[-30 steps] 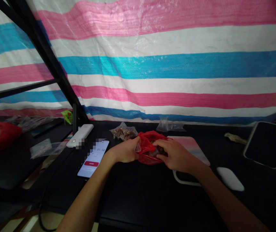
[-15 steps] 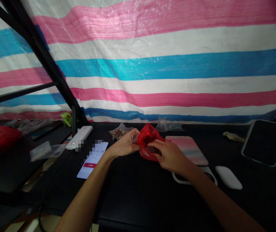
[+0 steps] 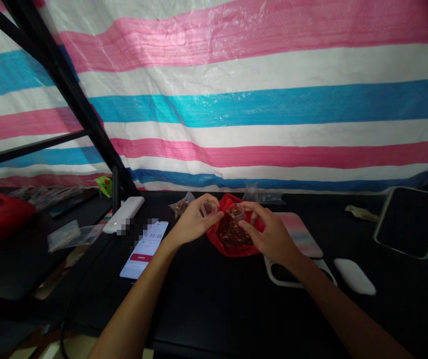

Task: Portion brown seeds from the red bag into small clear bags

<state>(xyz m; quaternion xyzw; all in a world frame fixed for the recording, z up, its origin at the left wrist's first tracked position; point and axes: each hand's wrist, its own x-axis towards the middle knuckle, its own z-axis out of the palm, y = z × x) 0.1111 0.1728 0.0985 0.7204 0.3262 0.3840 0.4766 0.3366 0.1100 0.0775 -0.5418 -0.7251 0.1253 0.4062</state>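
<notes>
My left hand (image 3: 193, 224) and my right hand (image 3: 266, 232) meet above an open red plastic bag (image 3: 232, 244) on the black desk (image 3: 214, 309). Dark reddish-brown food pieces (image 3: 229, 233) show inside the bag. My left fingers pinch a small clear plastic piece (image 3: 209, 208). My right fingers hold another clear plastic piece (image 3: 236, 212) over the bag's mouth. I cannot tell whether these two pieces are joined.
A phone (image 3: 143, 250) showing a timer and a white power bank (image 3: 124, 215) lie left of my hands. Behind them are a food-filled clear bag (image 3: 179, 208) and a clear bag (image 3: 253, 193). A pink mat (image 3: 300, 234), white mouse (image 3: 354, 276) and dark-screened stand (image 3: 410, 223) lie right.
The red bag's mouth now lies wider open, showing the brown pieces. My hands have moved closer together above it, and the clear pieces are now held up over it.
</notes>
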